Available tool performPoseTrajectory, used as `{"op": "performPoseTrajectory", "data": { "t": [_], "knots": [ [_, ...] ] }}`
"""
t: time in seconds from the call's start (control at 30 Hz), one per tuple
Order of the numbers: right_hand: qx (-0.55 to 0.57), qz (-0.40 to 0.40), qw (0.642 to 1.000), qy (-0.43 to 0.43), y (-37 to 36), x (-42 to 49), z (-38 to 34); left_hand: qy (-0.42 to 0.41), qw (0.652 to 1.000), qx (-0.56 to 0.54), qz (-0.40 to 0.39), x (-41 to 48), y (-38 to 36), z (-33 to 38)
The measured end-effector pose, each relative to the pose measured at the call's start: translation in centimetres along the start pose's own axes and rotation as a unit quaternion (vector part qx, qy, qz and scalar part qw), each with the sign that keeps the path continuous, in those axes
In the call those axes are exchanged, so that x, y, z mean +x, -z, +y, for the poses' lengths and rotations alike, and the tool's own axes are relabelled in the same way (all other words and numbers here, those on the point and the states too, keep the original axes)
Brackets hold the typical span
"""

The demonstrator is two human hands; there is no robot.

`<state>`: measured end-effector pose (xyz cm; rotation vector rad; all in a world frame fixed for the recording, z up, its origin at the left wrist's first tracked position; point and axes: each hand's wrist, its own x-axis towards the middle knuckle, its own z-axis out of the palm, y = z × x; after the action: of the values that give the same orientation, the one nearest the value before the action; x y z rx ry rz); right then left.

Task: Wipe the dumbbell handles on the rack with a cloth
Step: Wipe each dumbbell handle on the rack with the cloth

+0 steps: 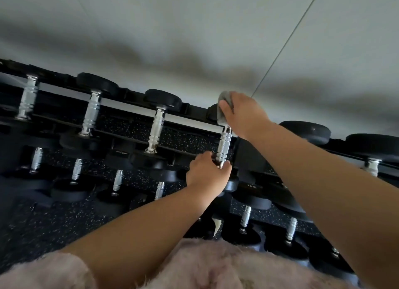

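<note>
My left hand (207,172) has its fingers curled around the near end of one chrome handle (224,145). This handle belongs to a dumbbell on the upper row of the rack (190,109), a little to the right of the middle. My right hand (243,115) grips the grey cloth (220,119), with the fingers bent around it. It is at the far end of the same handle, where the handle meets the black head.

To do this step well, I think the cloth should wrap fully around the bar and slide toward the near end with firm pressure, so that the knurled bands also get cleaned. The left hand should hold the dumbbell steady and then make room for the cloth, because the part under its fingers is not wiped.

About writing: a lower dumbbell head (251,185) carries a pale mark, maybe a number, but it is too blurred for me to read. I see no brand.
</note>
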<state>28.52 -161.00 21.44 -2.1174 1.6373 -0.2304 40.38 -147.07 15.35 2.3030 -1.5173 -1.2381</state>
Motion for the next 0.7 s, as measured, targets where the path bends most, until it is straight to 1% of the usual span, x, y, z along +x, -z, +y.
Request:
{"op": "performPoseTrajectory", "data": {
  "t": [0.07, 0.13, 0.2, 0.23, 0.3, 0.33, 0.37, 0.4, 0.47, 0.57, 0.7],
  "knots": [
    [-0.082, -0.006, 0.994, 0.073, -0.5, 0.7, -1.3, 0.020, 1.000, -0.012, 0.010, 0.1, 0.1, 0.8],
    [-0.155, -0.034, 0.981, 0.113, -0.6, 1.1, -1.1, 0.035, 0.999, -0.016, 0.032, 0.3, 0.0, 1.4],
    [-0.159, -0.059, 0.974, 0.148, -0.2, 1.0, 0.6, 0.042, 0.997, -0.020, 0.057, 0.1, -0.3, 1.7],
    [-0.126, -0.065, 0.981, 0.134, 0.1, 0.7, 1.8, 0.044, 0.997, -0.021, 0.064, 0.0, -0.5, 1.8],
    [0.006, -0.071, 0.997, 0.035, 0.7, -0.4, 4.4, 0.051, 0.996, -0.020, 0.069, -0.2, -0.8, 1.8],
    [0.069, -0.076, 0.995, -0.011, 0.8, -1.0, 5.5, 0.053, 0.996, -0.018, 0.070, -0.2, -0.7, 1.9],
    [0.106, -0.081, 0.990, -0.044, 0.7, -1.5, 6.4, 0.052, 0.996, -0.014, 0.071, -0.1, -0.7, 1.9],
    [0.118, -0.089, 0.987, -0.058, 0.5, -1.8, 6.8, 0.050, 0.996, -0.011, 0.073, -0.1, -0.7, 2.0],
    [0.090, -0.088, 0.991, -0.043, 0.4, -1.6, 6.5, 0.047, 0.996, -0.002, 0.078, -0.2, -0.7, 2.1],
    [0.008, -0.071, 0.997, 0.003, 0.3, 0.0, 4.5, 0.037, 0.996, 0.016, 0.086, -0.4, -0.9, 2.1],
    [-0.115, -0.073, 0.988, 0.067, 0.3, 3.0, 1.3, 0.020, 0.995, 0.023, 0.091, -0.4, -1.0, 2.2]
  ]
}}
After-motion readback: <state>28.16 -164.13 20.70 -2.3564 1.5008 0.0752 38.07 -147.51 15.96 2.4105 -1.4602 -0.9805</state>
